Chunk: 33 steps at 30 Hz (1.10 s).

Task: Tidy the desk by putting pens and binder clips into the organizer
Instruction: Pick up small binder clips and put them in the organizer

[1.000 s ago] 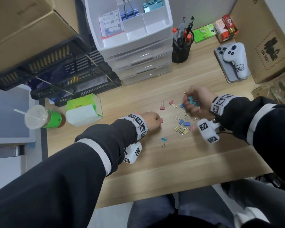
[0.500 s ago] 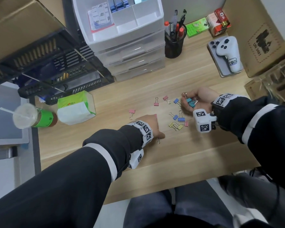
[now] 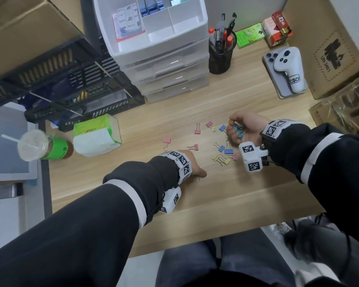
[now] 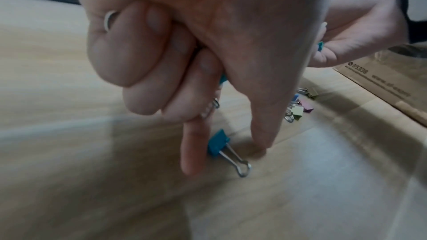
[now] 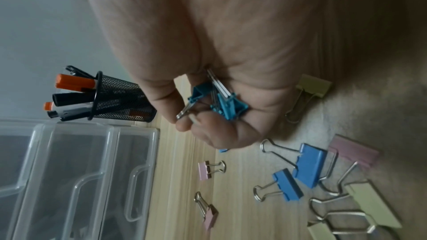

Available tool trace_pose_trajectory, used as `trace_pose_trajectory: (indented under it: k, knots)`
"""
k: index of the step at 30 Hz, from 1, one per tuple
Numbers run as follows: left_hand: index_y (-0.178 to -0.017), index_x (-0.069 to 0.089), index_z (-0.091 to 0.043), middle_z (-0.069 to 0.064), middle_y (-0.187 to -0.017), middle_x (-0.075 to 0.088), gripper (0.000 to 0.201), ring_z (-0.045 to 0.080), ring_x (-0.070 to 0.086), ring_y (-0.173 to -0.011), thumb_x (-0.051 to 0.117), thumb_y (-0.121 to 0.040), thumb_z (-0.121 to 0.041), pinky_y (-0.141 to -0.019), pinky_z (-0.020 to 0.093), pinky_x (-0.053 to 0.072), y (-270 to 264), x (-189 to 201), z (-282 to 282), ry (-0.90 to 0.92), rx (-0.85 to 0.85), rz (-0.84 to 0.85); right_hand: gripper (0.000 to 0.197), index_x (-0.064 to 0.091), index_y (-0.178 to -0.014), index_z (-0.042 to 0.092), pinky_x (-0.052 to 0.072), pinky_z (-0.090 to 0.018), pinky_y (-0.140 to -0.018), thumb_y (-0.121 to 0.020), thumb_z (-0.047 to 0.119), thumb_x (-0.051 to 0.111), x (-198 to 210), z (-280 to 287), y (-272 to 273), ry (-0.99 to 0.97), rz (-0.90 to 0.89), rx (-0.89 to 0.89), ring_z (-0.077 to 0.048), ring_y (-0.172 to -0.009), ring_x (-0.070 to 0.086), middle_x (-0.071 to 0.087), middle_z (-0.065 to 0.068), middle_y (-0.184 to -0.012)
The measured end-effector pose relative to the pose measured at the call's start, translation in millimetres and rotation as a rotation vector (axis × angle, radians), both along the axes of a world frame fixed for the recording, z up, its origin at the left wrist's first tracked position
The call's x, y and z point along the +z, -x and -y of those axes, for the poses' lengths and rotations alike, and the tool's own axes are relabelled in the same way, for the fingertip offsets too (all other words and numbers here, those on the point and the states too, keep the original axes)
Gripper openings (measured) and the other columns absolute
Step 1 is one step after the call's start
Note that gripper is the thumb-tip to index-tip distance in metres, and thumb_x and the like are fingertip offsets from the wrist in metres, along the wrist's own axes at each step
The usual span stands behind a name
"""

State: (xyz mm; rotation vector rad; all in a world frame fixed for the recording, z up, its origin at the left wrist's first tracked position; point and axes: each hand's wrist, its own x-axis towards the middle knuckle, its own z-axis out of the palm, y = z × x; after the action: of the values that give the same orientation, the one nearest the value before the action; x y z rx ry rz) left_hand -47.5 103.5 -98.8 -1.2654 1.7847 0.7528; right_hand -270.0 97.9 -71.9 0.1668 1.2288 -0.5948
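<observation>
Desk: pale wood top (image 3: 247, 104) fills the middle of the head view; white drawer organizer (image 3: 166, 65) at upper centre, mesh pen cup (image 3: 219, 59) just right of it, cardboard boxes at both upper corners.
Loose clips: pink, blue and yellow binder clips (image 3: 224, 151) scattered at centre frame, well apart from the organizer.
Left hand, head view: left hand (image 3: 192, 168) low at centre, knuckles up, a wire loop showing at its lower edge; probably going for the nearest stray.
Right hand, head view: right hand (image 3: 244, 127) at centre right, palm turned up, likely as a cup for gathered clips.
Left wrist view: forefinger (image 4: 191, 152) and thumb (image 4: 261, 129) reach down astride a teal clip (image 4: 218, 142) lying on the wood, narrow gap, not yet pinched; other fingers curled over something teal, apparently another clip.
Right wrist view: fingers curled round a bunch of teal clips (image 5: 221, 101) at mid frame; organizer drawers at lower left, pen cup above them.
</observation>
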Motion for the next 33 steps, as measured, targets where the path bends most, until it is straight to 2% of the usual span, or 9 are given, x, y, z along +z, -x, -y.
trace_pose_trajectory:
  k: [4, 8, 16, 21, 23, 25, 29, 31, 33]
  knots:
    - [-0.089, 0.065, -0.014, 0.002, -0.083, 0.057, 0.040, 0.022, 0.054, -0.074, 0.059, -0.089, -0.054, -0.065, 0.028, 0.042, 5.6, -2.0, -5.2, -0.021, -0.014, -0.005, 0.028, 0.046, -0.063, 0.016, 0.037, -0.017, -0.041, -0.090, 0.023, 0.051, -4.9, 2.4, 0.7, 0.000, -0.021, 0.051, -0.010, -0.054, 0.039, 0.044, 0.001, -0.068]
    - [-0.107, 0.072, -0.011, 0.002, -0.091, 0.063, 0.036, 0.020, 0.058, -0.079, 0.065, -0.089, -0.042, -0.071, 0.029, 0.047, 9.8, -0.1, -0.6, -0.043, -0.001, -0.019, 0.027, 0.047, -0.063, 0.016, 0.037, -0.016, -0.042, -0.089, 0.021, 0.051, -5.8, 3.3, 0.9, -0.008, -0.032, 0.048, -0.010, -0.054, 0.039, 0.045, 0.001, -0.067]
    - [-0.070, 0.059, -0.017, -0.002, -0.064, 0.053, 0.033, 0.019, 0.052, -0.058, 0.074, -0.069, -0.047, -0.054, 0.025, 0.042, 11.9, 11.1, 5.7, 0.026, 0.148, -0.076, 0.009, 0.055, -0.086, 0.007, 0.043, -0.018, -0.037, -0.093, 0.005, 0.048, -4.6, 5.1, -1.0, -0.035, -0.067, 0.037, -0.012, -0.055, 0.044, 0.052, -0.006, -0.062]
    - [-0.067, 0.057, -0.018, -0.003, -0.062, 0.053, 0.029, 0.022, 0.054, -0.063, 0.068, -0.070, -0.045, -0.059, 0.028, 0.043, 16.3, 45.8, 33.7, 0.095, 0.290, -0.293, 0.010, 0.055, -0.085, 0.003, 0.049, -0.017, -0.057, -0.092, 0.006, 0.048, 6.6, 5.7, -18.6, -0.037, 0.002, 0.030, -0.017, -0.063, 0.052, 0.057, -0.012, -0.067]
    - [-0.069, 0.056, -0.016, -0.003, -0.071, 0.063, 0.025, 0.018, 0.060, -0.068, 0.068, -0.075, -0.037, -0.063, 0.027, 0.049, 18.6, 62.3, 45.3, 0.145, 0.338, -0.428, 0.015, 0.055, -0.084, 0.002, 0.054, -0.024, -0.058, -0.094, 0.010, 0.047, 10.4, 4.5, -30.5, -0.040, 0.011, -0.009, -0.019, -0.066, 0.054, 0.055, -0.013, -0.073]
    - [-0.073, 0.056, -0.015, -0.002, -0.071, 0.060, 0.026, 0.014, 0.055, -0.063, 0.070, -0.079, -0.036, -0.055, 0.026, 0.042, 22.3, 78.4, 51.3, 0.196, 0.312, -0.525, 0.021, 0.056, -0.087, 0.000, 0.060, -0.037, -0.058, -0.097, 0.016, 0.045, 7.5, 1.0, -41.4, -0.030, 0.033, -0.006, -0.020, -0.069, 0.056, 0.054, -0.014, -0.076]
    - [-0.083, 0.060, -0.013, -0.003, -0.073, 0.055, 0.025, 0.013, 0.049, -0.064, 0.074, -0.083, -0.034, -0.053, 0.025, 0.039, 28.8, 98.1, 56.7, 0.208, 0.256, -0.631, 0.037, 0.060, -0.116, 0.000, 0.062, -0.051, -0.068, -0.097, 0.029, 0.049, 8.2, 0.0, -57.4, 0.022, 0.140, 0.066, -0.032, -0.088, 0.065, 0.062, -0.019, -0.095]
    - [-0.088, 0.064, -0.011, 0.004, -0.081, 0.065, 0.020, 0.016, 0.055, -0.068, 0.073, -0.081, -0.028, -0.059, 0.030, 0.048, 31.0, 103.5, 57.7, 0.198, 0.245, -0.633, 0.032, 0.064, -0.105, 0.003, 0.059, -0.054, -0.077, -0.097, 0.028, 0.045, 16.4, 5.2, -60.2, 0.063, 0.188, 0.056, -0.032, -0.085, 0.064, 0.063, -0.019, -0.090]
    - [-0.090, 0.066, -0.009, 0.011, -0.089, 0.070, 0.021, 0.023, 0.061, -0.073, 0.073, -0.078, -0.024, -0.068, 0.038, 0.056, 31.9, 106.1, 58.8, 0.213, 0.225, -0.632, 0.029, 0.061, -0.093, 0.004, 0.059, -0.046, -0.072, -0.098, 0.024, 0.041, 29.0, 10.1, -61.8, 0.091, 0.208, 0.038, -0.030, -0.072, 0.064, 0.059, -0.017, -0.083]
